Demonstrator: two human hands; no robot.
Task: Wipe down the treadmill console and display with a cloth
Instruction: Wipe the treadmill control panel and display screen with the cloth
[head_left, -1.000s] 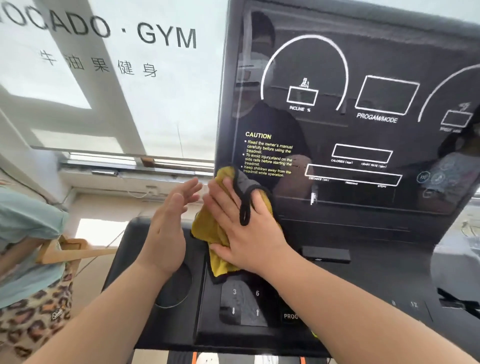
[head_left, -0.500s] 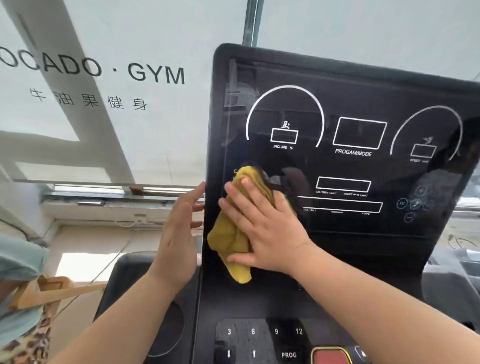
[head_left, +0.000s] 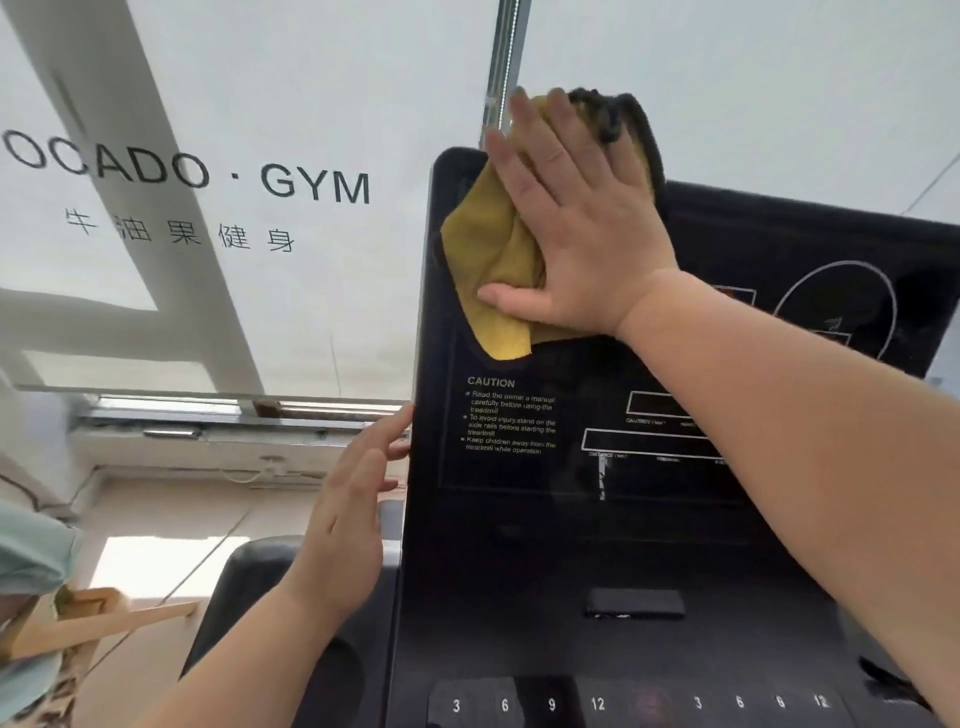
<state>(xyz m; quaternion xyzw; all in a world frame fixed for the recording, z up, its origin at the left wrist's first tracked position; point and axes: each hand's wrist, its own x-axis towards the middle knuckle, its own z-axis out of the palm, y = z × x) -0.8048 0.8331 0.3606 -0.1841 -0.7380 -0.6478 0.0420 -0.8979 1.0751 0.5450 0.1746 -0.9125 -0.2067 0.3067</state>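
Observation:
The treadmill's black glossy display (head_left: 649, 509) stands upright before me, with white gauge outlines and a yellow CAUTION text at its left. My right hand (head_left: 576, 218) lies flat on a yellow cloth (head_left: 493, 270) with a dark trim, pressing it against the display's top left corner; part of the cloth reaches over the top edge. My left hand (head_left: 348, 519) has its fingers spread and rests against the display's left edge, holding nothing. Below the display, the console's row of number keys (head_left: 550, 704) shows along the bottom.
Behind the treadmill is a frosted window (head_left: 218, 156) lettered "GYM". A round cup holder (head_left: 332, 680) sits in the console's left wing. Another person (head_left: 26, 597) in light green stands at the far left, by a wooden piece (head_left: 98, 623).
My right hand has slid the cloth up the display, from near the CAUTION text to the top left corner. My left hand stays at the left edge. The view has tilted upward.

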